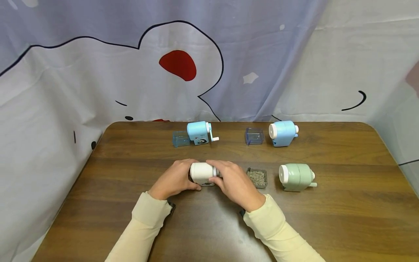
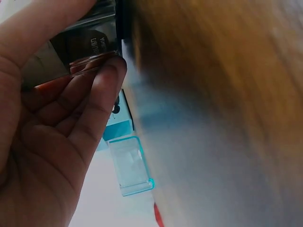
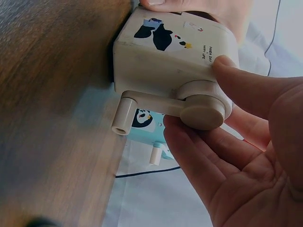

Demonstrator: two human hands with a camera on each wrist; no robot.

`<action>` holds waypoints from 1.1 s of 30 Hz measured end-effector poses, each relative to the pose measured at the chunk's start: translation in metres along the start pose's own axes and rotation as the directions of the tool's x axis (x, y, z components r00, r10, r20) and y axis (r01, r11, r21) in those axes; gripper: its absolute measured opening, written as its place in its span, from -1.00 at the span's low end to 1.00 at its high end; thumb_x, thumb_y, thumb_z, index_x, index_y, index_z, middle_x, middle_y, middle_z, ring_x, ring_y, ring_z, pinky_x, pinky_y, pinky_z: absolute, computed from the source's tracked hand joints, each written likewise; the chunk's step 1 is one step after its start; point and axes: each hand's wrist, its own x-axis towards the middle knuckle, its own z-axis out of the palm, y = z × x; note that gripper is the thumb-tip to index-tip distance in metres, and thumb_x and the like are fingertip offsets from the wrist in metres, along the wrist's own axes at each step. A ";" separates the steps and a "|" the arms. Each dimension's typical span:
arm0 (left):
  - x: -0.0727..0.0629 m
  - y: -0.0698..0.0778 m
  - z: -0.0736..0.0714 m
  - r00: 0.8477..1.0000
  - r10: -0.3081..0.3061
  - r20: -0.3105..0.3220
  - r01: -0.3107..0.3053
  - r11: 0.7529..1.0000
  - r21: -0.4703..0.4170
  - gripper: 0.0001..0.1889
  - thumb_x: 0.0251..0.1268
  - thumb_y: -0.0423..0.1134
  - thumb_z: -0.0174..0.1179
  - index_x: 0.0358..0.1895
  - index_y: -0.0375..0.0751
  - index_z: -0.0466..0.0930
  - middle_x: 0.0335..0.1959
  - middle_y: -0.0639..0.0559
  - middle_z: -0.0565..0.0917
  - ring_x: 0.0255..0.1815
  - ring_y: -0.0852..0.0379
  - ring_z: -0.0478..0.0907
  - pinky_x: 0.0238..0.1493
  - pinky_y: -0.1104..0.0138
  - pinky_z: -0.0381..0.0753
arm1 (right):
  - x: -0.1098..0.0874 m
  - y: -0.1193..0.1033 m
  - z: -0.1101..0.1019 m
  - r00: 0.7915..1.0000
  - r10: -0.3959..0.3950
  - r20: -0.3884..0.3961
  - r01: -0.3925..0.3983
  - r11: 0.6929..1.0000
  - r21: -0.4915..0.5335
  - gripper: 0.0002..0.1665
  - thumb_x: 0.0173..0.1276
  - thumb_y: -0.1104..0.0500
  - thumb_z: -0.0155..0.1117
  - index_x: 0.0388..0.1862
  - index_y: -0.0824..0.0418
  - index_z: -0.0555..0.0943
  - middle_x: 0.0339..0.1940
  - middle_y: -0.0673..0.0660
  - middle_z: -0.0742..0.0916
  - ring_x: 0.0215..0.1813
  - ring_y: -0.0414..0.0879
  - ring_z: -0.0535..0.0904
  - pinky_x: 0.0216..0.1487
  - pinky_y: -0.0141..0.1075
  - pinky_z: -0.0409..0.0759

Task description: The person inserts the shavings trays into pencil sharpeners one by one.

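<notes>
A white hand-crank pencil sharpener (image 1: 201, 172) with panda pictures stands on the table between both hands. My left hand (image 1: 178, 178) grips its left end; in the left wrist view the thumb and fingers hold a dark see-through part (image 2: 90, 45) low on it. At the crank end, my right hand (image 1: 236, 182) holds the sharpener, with the thumb on the body (image 3: 170, 52) and the fingers by the crank hub. The crank handle (image 3: 124, 116) sticks out below in the right wrist view. My right hand hides most of the crank in the head view.
A light blue sharpener (image 1: 198, 131) stands behind, beside its clear blue drawer (image 1: 181, 139). Further right are another blue sharpener (image 1: 283, 133) and a bluish drawer (image 1: 254, 136). Nearer stand a green sharpener (image 1: 297, 177) and a drawer (image 1: 266, 180) full of shavings. A curtain hangs behind the table.
</notes>
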 end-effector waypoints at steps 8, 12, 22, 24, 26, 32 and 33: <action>0.002 0.000 0.001 1.000 0.001 0.002 -0.001 1.000 -0.015 -0.29 -0.21 -0.20 0.69 0.10 -0.32 0.59 -0.05 -0.03 0.70 -0.12 0.08 0.65 -0.06 0.17 0.65 | 0.000 0.000 -0.001 1.000 -0.007 -0.004 0.007 1.000 -0.013 -0.42 0.26 0.18 0.49 0.25 0.27 0.59 0.15 0.18 0.72 0.17 0.09 0.65 0.21 -0.07 0.56; 0.001 0.001 0.000 1.000 -0.017 0.007 0.017 1.000 -0.020 -0.27 -0.21 -0.20 0.69 0.13 -0.31 0.58 -0.01 -0.04 0.69 -0.10 0.07 0.64 -0.04 0.15 0.64 | 0.001 -0.001 -0.001 1.000 -0.016 -0.001 0.016 1.000 -0.016 -0.40 0.27 0.18 0.49 0.27 0.27 0.57 0.16 0.19 0.71 0.18 0.09 0.64 0.21 -0.06 0.56; -0.005 0.020 -0.019 0.997 -0.060 -0.055 0.060 0.998 -0.001 0.23 -0.40 0.04 0.74 0.49 -0.22 0.26 0.40 -0.12 0.42 0.37 -0.08 0.39 0.34 0.01 0.40 | -0.008 0.008 -0.034 0.999 -0.036 -0.035 0.032 0.995 -0.095 -0.19 0.30 0.07 0.48 0.46 0.22 0.40 0.31 0.21 0.61 0.32 0.15 0.50 0.33 0.02 0.43; -0.004 0.032 -0.025 0.994 -0.036 -0.102 0.037 0.999 0.012 0.23 -0.38 0.07 0.72 0.50 -0.19 0.25 0.44 -0.11 0.35 0.43 -0.10 0.30 0.37 -0.03 0.36 | -0.011 0.011 -0.047 0.998 -0.041 -0.051 0.034 0.991 -0.129 -0.20 0.28 0.08 0.49 0.45 0.24 0.41 0.32 0.22 0.60 0.34 0.16 0.48 0.35 0.03 0.41; -0.002 0.048 -0.030 0.990 0.004 -0.143 0.000 1.000 0.026 0.19 -0.33 0.08 0.70 0.50 -0.17 0.26 0.47 -0.10 0.30 0.46 -0.10 0.25 0.39 -0.04 0.32 | -0.014 0.014 -0.062 0.998 -0.035 -0.059 0.025 0.986 -0.163 -0.21 0.27 0.09 0.51 0.43 0.24 0.44 0.32 0.24 0.59 0.35 0.16 0.45 0.36 0.03 0.40; 0.007 0.099 -0.030 0.963 0.181 -0.198 -0.153 0.977 0.150 0.02 -0.14 0.00 0.65 0.44 -0.19 0.32 0.44 -0.15 0.33 0.44 -0.15 0.27 0.39 -0.03 0.31 | -0.030 0.026 -0.097 0.999 -0.005 -0.050 -0.008 0.967 -0.255 -0.24 0.24 0.12 0.53 0.38 0.27 0.48 0.34 0.31 0.55 0.37 0.22 0.39 0.35 0.09 0.37; 0.009 0.107 -0.028 0.959 0.204 -0.196 -0.172 0.971 0.168 0.00 -0.13 -0.01 0.65 0.44 -0.19 0.33 0.44 -0.16 0.33 0.44 -0.15 0.27 0.39 -0.03 0.31 | -0.032 0.028 -0.102 0.999 -0.003 -0.048 -0.010 0.964 -0.266 -0.25 0.24 0.13 0.53 0.37 0.28 0.48 0.34 0.31 0.55 0.37 0.23 0.39 0.35 0.11 0.36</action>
